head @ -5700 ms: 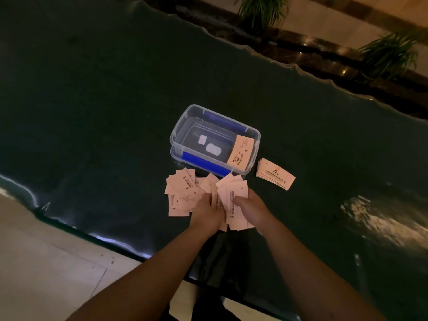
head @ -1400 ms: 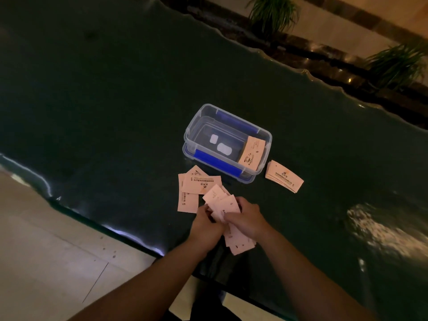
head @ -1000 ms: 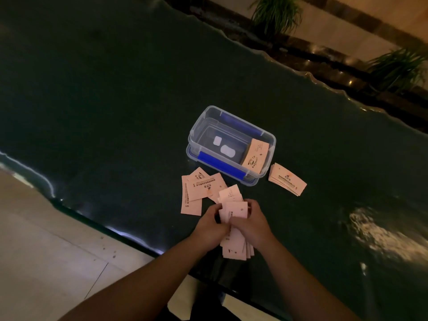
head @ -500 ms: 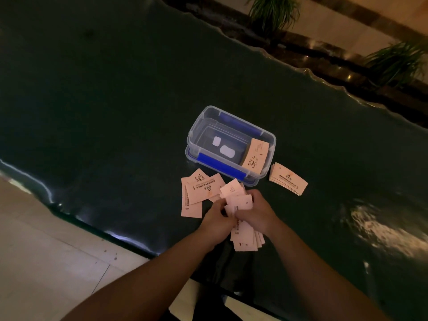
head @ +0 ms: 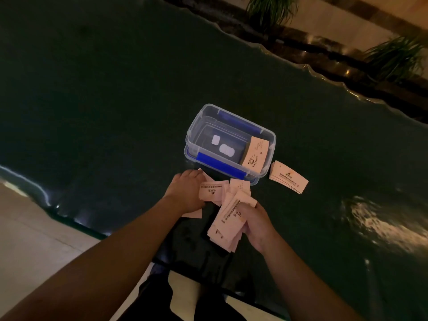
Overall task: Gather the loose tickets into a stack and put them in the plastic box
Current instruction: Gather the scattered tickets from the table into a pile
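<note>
My right hand (head: 257,225) grips an uneven bundle of pale pink tickets (head: 229,221), held just above the dark table. My left hand (head: 185,193) lies flat over a few loose tickets (head: 212,191) near the front of the clear plastic box (head: 231,117); one ticket sits at its fingertips. The box has blue clips and no lid on, and a short stack of tickets (head: 254,155) leans against its right end inside. Another neat stack (head: 288,177) lies on the table right of the box.
The dark green table (head: 115,100) has a wavy far edge and a near edge at my left. Two potted plants (head: 271,10) stand beyond the far edge. Pale floor tiles (head: 27,228) show at lower left. A glare patch marks the table at right.
My left hand has let go of the bundle and reached left and forward onto the loose tickets. The right hand keeps the bundle, now lower and more to the right.
</note>
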